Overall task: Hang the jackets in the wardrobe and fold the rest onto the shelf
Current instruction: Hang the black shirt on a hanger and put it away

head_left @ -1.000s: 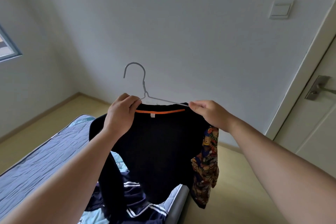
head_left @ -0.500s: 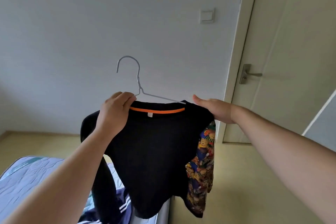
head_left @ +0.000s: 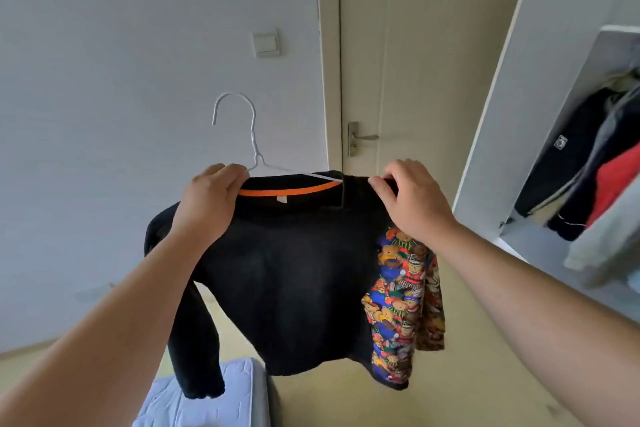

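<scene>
The jacket is matt black cloth, its right panel printed cloth. The hanger is thin, smooth white wire. The far door handle looks dull metal; the near mattress is quilted cloth.

Black jacket, orange collar trim, bear-print panel, hanging upright on white wire hanger.

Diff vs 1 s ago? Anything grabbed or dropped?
The person turned right, carrying the black jacket on its hanger toward the wardrobe. The bed slid to the lower left edge; the door and hanging clothes came into view. Nothing was taken or let go. Unchanged: the left hand grips the collar, the right hand pinches the shoulder, and the jacket stays on the hanger.
</scene>
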